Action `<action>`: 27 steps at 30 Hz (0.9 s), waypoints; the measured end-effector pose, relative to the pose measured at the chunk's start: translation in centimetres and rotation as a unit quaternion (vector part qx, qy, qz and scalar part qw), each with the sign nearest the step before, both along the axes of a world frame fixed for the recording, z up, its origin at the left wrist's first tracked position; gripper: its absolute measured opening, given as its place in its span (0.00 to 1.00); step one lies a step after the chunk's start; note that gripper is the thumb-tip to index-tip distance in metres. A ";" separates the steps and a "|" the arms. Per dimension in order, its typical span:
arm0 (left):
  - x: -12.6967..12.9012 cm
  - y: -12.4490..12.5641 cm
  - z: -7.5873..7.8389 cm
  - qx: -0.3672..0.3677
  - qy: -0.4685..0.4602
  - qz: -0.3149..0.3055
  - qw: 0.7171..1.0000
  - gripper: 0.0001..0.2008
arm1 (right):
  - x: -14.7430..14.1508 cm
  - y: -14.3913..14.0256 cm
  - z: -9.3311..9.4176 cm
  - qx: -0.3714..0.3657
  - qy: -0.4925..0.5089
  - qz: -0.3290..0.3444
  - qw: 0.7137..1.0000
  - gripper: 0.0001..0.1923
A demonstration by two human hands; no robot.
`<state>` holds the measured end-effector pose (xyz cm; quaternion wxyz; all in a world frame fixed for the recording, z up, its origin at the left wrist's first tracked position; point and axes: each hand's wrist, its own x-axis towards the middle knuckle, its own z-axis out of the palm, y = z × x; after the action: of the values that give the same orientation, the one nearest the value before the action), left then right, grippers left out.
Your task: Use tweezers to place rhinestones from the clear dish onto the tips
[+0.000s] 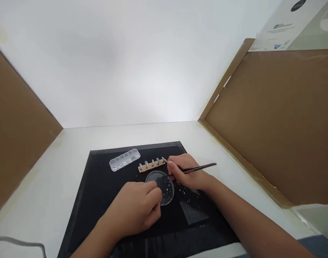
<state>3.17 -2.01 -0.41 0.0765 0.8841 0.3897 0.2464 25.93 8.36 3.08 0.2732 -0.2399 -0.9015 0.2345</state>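
My right hand [184, 171] is closed in a pen grip around a thin dark brush [198, 168], whose fine tip points down and left over a round clear dish [167, 201]. Small pale flecks are scattered in the dish. My left hand [139, 204] is closed at the dish's left side with its fingers curled. A dark patch shows beside its fingertips, and I cannot make out whether they pinch something. Just behind the dish, a narrow wooden strip [150, 167] bears several upright clips holding small clear nail-shaped pieces.
A clear compartment box [125, 159] with shiny bits in its front row lies at the back left of the black mat [99, 193]. More flecks and a clear sheet [193, 211] lie right of the dish. Brown cardboard panels [274, 122] flank the white table [80, 138]; a grey cable [19, 243] lies front left.
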 end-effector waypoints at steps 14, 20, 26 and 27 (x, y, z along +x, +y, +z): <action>-3.7 2.5 0.2 -0.022 0.051 0.340 0.939 0.08 | 1.3 1.3 -0.4 0.187 0.134 -0.048 0.972 0.16; -6.9 3.1 0.0 0.008 0.004 0.401 0.916 0.04 | 1.1 1.1 -0.6 0.175 0.142 -0.057 0.973 0.19; -8.8 3.4 -0.5 -0.040 -0.052 0.459 0.886 0.17 | 1.0 1.3 -0.8 0.189 0.144 -0.054 0.970 0.23; -9.3 3.4 -0.4 -0.043 -0.061 0.471 0.879 0.18 | 1.0 1.3 -0.7 0.192 0.138 -0.053 0.970 0.23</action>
<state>-6.12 1.43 -0.80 0.0130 0.5752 0.7650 0.2894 26.90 9.65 2.36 0.4480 -0.1958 -0.8692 0.0733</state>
